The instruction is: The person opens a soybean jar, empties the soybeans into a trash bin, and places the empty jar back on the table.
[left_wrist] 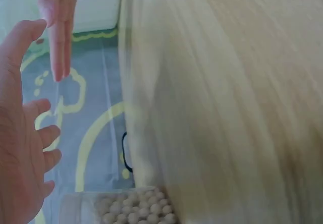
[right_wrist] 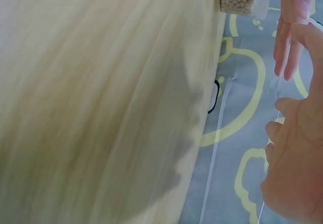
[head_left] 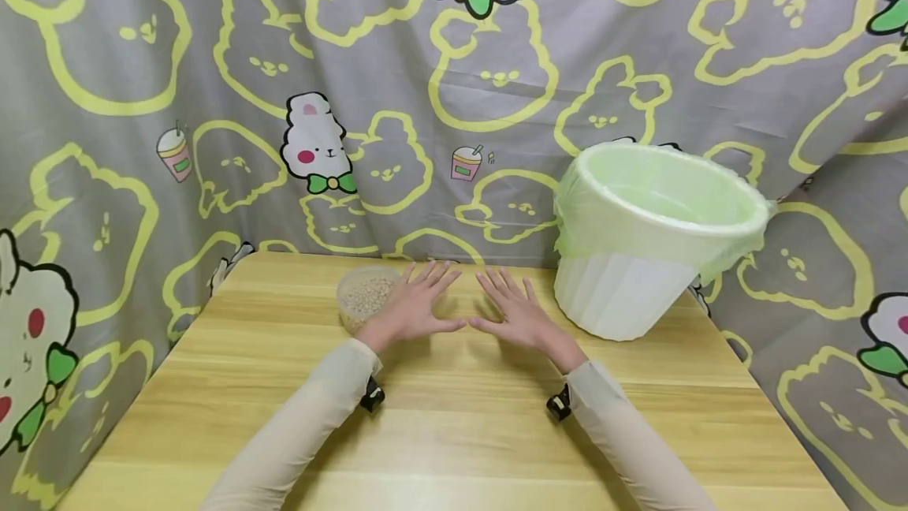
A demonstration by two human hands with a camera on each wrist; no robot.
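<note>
Both hands hover over the wooden table, fingers spread and thumb tips pointing at each other. My left hand [head_left: 413, 310] holds nothing and overlaps the right edge of a clear round tub [head_left: 349, 307] in the head view. Small beige balls [left_wrist: 136, 209] fill much of that tub, which stands just beside this hand in the left wrist view. With nothing in its fingers, my right hand [head_left: 521, 320] is nearest to a white ribbed bin [head_left: 610, 298]. A pale green liner bag [head_left: 596, 203] is folded over the bin's rim.
The bin stands at the back right of the wooden table [head_left: 454, 448], the tub at the back left of centre. A grey curtain [head_left: 397, 77] with yellow cartoon outlines hangs behind and along both sides. Each wrist carries a small black device [head_left: 372, 395].
</note>
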